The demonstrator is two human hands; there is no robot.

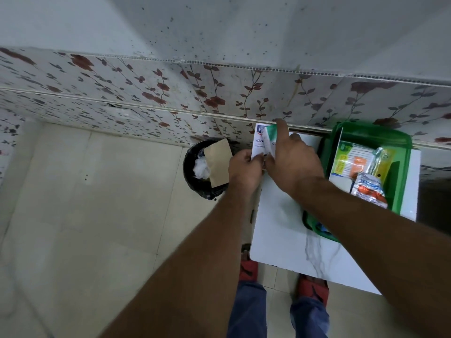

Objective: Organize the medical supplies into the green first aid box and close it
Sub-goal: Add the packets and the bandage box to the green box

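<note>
Over white table [280, 215], both hands' fingers [253, 162] pinch flat packets [262, 140], right forefinger extended.

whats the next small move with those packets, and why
Probably carry the packets rightward to the open green box. Both the left hand and right hand hold them at the table's far left corner, outside the box, which already holds other supplies.
</note>
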